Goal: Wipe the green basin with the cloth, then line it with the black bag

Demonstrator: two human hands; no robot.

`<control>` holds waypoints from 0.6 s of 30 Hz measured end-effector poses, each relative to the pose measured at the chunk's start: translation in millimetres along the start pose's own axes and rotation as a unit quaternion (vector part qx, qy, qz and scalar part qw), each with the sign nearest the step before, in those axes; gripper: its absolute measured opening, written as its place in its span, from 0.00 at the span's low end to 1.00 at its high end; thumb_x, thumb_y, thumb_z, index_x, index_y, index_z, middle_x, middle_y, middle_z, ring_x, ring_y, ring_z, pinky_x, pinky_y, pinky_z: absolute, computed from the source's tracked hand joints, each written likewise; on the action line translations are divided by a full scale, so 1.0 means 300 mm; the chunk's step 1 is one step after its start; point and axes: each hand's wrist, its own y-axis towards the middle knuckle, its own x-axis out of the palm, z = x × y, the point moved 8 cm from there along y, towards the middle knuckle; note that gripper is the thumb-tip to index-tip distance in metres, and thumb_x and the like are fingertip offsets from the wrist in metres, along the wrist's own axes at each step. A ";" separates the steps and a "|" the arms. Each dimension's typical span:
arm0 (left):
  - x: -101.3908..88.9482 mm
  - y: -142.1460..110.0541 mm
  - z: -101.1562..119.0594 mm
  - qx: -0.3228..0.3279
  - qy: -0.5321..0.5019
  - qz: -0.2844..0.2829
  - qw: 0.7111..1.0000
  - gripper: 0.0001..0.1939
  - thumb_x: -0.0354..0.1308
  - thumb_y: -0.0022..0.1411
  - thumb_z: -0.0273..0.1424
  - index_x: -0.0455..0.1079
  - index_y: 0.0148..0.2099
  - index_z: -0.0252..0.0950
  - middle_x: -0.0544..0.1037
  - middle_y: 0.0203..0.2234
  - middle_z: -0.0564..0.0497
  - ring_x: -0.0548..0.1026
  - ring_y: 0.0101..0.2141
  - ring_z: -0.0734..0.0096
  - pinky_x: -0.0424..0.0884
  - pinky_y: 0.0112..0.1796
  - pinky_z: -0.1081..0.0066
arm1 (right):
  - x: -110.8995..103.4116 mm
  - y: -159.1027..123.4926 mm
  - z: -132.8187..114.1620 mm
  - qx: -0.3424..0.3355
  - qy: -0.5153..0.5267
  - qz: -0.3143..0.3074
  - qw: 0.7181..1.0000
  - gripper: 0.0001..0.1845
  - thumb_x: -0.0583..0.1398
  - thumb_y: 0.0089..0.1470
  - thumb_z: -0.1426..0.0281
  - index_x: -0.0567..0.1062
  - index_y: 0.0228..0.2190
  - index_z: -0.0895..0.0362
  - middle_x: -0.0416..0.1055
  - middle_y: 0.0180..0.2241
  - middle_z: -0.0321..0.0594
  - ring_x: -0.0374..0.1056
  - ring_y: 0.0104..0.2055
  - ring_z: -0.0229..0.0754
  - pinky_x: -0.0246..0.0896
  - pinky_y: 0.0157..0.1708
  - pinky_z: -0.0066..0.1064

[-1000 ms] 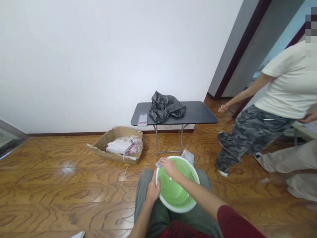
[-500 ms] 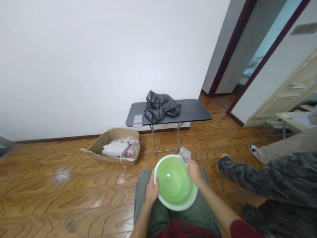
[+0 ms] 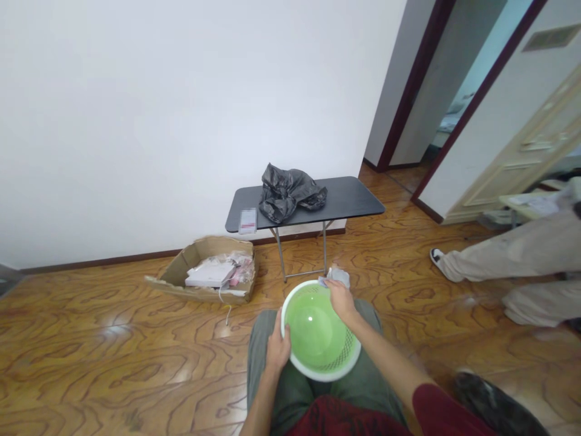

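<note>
A green plastic colander basket [image 3: 313,333] with a white rim rests on my lap, tilted toward me. My left hand [image 3: 278,347] grips its left rim, fingers wrapped round the edge. At the far right rim, my right hand [image 3: 340,301] is closed on a crumpled whitish cloth [image 3: 336,276] and presses it against the rim. My knees in grey-green trousers show under the basket.
A small black folding table [image 3: 354,203] stands ahead by the white wall, with a crumpled black bag [image 3: 290,194] and a small card [image 3: 247,220] on it. A torn cardboard box [image 3: 204,275] of packets lies left. Another person's legs [image 3: 508,260] stretch across the right floor. Doorways open at right.
My right hand slid with the cloth from the basket's near-left rim to its far right rim. The person in camouflage trousers walked right and out of sight; the view tilted slightly.
</note>
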 end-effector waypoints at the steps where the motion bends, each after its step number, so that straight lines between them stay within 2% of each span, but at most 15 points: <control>1: 0.000 0.000 0.001 0.000 -0.001 0.001 1.000 0.33 0.46 0.71 0.42 0.48 0.74 0.42 0.79 0.55 0.45 0.77 0.55 0.54 0.69 0.57 0.58 | 0.019 0.024 -0.032 -0.012 0.004 -0.006 1.000 0.33 0.48 0.50 0.86 0.77 0.54 0.61 0.75 0.55 0.49 0.69 0.58 0.44 0.60 0.62 0.41; 5: 0.000 0.000 0.003 0.004 -0.003 0.003 1.000 0.33 0.46 0.71 0.41 0.48 0.74 0.42 0.76 0.58 0.47 0.75 0.56 0.57 0.68 0.58 0.61 | 0.124 0.087 -0.190 -0.065 0.022 -0.051 0.996 0.29 0.51 0.52 0.84 0.78 0.52 0.60 0.75 0.55 0.50 0.68 0.59 0.44 0.59 0.63 0.41; 9: 0.001 -0.002 0.010 0.020 -0.015 0.000 1.000 0.33 0.44 0.71 0.40 0.47 0.74 0.40 0.71 0.62 0.47 0.75 0.56 0.58 0.67 0.59 0.61 | 0.213 0.067 -0.357 -0.154 0.067 -0.089 0.982 0.26 0.52 0.54 0.82 0.80 0.48 0.57 0.77 0.53 0.46 0.68 0.59 0.43 0.59 0.63 0.39; 11: -0.001 -0.005 0.011 0.016 -0.017 -0.001 1.000 0.33 0.45 0.71 0.40 0.47 0.74 0.40 0.72 0.62 0.47 0.75 0.56 0.58 0.67 0.58 0.61 | 0.231 0.049 -0.394 -0.175 0.106 -0.096 0.974 0.25 0.52 0.54 0.82 0.81 0.47 0.58 0.77 0.52 0.47 0.68 0.59 0.43 0.59 0.63 0.39; 14: -0.006 -0.010 0.013 0.004 -0.017 0.005 1.000 0.35 0.49 0.69 0.42 0.49 0.74 0.42 0.75 0.59 0.47 0.76 0.55 0.56 0.68 0.57 0.61 | 0.223 0.044 -0.370 -0.171 0.167 -0.088 0.967 0.27 0.51 0.51 0.82 0.82 0.46 0.58 0.78 0.51 0.48 0.70 0.57 0.44 0.59 0.64 0.42; 18: -0.008 -0.010 0.013 -0.006 -0.024 0.009 1.000 0.36 0.51 0.68 0.43 0.50 0.74 0.42 0.77 0.57 0.46 0.77 0.54 0.54 0.69 0.57 0.59 | 0.168 0.068 -0.242 -0.130 0.180 -0.048 0.974 0.32 0.51 0.46 0.84 0.81 0.48 0.57 0.77 0.52 0.48 0.70 0.57 0.44 0.59 0.64 0.44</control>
